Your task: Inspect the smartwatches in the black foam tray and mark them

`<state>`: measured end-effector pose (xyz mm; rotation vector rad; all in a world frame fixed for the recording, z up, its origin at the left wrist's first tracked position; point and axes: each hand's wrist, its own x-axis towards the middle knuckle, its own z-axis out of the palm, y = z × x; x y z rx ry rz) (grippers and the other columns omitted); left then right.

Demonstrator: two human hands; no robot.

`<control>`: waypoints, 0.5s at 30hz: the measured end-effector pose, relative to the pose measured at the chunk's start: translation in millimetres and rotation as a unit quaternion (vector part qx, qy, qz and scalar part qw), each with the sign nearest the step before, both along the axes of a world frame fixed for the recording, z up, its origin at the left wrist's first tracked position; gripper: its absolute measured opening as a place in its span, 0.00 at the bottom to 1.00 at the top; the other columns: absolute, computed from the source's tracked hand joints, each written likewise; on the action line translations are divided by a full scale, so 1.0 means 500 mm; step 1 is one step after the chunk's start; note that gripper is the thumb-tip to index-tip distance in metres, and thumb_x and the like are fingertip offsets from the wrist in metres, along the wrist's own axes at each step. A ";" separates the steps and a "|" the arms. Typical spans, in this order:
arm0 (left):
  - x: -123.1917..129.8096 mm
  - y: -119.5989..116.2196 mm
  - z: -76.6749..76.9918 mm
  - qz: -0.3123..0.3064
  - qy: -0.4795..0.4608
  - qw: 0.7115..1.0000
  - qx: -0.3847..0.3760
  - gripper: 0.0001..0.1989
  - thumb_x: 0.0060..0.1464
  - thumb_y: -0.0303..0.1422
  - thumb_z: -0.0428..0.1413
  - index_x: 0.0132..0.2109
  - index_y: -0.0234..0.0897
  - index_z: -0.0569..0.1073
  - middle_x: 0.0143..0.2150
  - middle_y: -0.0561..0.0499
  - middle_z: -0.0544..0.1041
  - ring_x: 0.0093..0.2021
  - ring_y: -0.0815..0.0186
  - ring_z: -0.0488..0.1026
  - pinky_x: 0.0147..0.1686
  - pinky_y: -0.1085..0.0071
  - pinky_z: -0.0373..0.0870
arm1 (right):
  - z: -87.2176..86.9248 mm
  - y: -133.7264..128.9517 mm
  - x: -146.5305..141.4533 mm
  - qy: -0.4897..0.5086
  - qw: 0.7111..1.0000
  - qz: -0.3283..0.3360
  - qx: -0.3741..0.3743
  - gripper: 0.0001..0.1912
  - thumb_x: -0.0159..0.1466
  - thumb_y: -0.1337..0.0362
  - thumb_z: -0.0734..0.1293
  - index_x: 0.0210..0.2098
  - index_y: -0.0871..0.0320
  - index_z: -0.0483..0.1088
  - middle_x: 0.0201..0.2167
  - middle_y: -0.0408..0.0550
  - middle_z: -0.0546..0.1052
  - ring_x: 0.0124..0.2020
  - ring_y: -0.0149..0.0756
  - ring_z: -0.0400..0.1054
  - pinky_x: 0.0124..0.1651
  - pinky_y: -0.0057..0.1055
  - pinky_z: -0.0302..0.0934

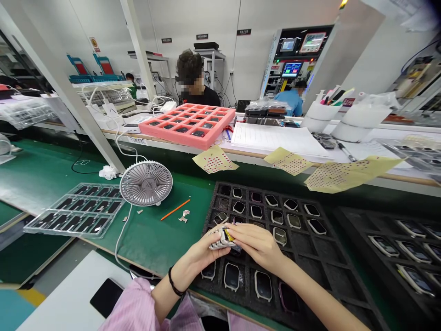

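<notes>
My left hand point(203, 252), with a black band at its wrist, grips a small pale smartwatch case point(217, 243), thumb on one side and fingers beneath. Inside the case a yellow and black part shows. My right hand point(259, 242) reaches over from the right, its fingers pressed together on the upper side of the case, hiding part of it. Both hands are above a black foam tray point(312, 271) whose pockets hold several smartwatch cases, some with pale frames, such as the watch point(232, 276) near the front.
A second foam tray point(358, 220) of watches is at the right. To the left are a white fan point(146, 183), an orange stick point(175, 209), white scraps point(184, 216) and a clear tray of black parts point(77, 234). A pink foam tray point(182, 138) sits on the shelf; a person point(201, 97) sits behind.
</notes>
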<state>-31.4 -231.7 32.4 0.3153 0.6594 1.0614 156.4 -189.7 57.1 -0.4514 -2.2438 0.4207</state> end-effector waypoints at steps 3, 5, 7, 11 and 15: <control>0.007 -0.001 0.001 0.016 -0.004 1.000 -0.014 0.17 0.42 0.30 0.67 0.41 0.32 0.75 0.37 0.48 0.78 0.35 0.67 0.75 0.36 0.73 0.70 | -0.008 -0.011 -0.008 0.028 0.998 -0.033 0.044 0.23 0.66 0.71 0.61 0.59 0.48 0.64 0.50 0.45 0.76 0.51 0.37 0.72 0.54 0.41 0.68; 0.014 -0.001 0.001 0.039 -0.009 0.999 -0.028 0.14 0.43 0.29 0.66 0.39 0.32 0.75 0.37 0.48 0.79 0.35 0.68 0.75 0.36 0.74 0.71 | -0.009 -0.024 -0.017 0.041 0.996 -0.074 0.038 0.23 0.66 0.72 0.61 0.58 0.48 0.65 0.49 0.46 0.77 0.50 0.38 0.73 0.54 0.43 0.67; 0.023 -0.002 0.002 0.065 -0.014 0.997 -0.041 0.10 0.46 0.27 0.65 0.38 0.32 0.76 0.37 0.49 0.79 0.36 0.68 0.75 0.36 0.74 0.72 | -0.007 -0.041 -0.028 0.036 0.992 -0.119 0.004 0.22 0.67 0.70 0.60 0.58 0.48 0.66 0.49 0.47 0.77 0.50 0.40 0.73 0.54 0.44 0.67; 0.042 -0.008 0.004 0.118 -0.026 0.991 -0.055 0.05 0.50 0.27 0.61 0.37 0.34 0.76 0.38 0.49 0.79 0.38 0.68 0.76 0.41 0.73 0.73 | -0.004 -0.075 -0.046 0.015 0.987 -0.156 -0.037 0.24 0.68 0.69 0.57 0.62 0.51 0.60 0.57 0.49 0.71 0.58 0.42 0.66 0.58 0.45 0.64; 0.048 -0.015 0.006 0.139 -0.011 0.989 -0.045 0.06 0.49 0.29 0.63 0.36 0.34 0.76 0.39 0.49 0.79 0.40 0.66 0.76 0.45 0.70 0.72 | -0.012 -0.100 -0.059 -0.001 0.988 -0.147 -0.044 0.30 0.68 0.68 0.56 0.68 0.52 0.45 0.65 0.48 0.60 0.65 0.44 0.53 0.62 0.47 0.59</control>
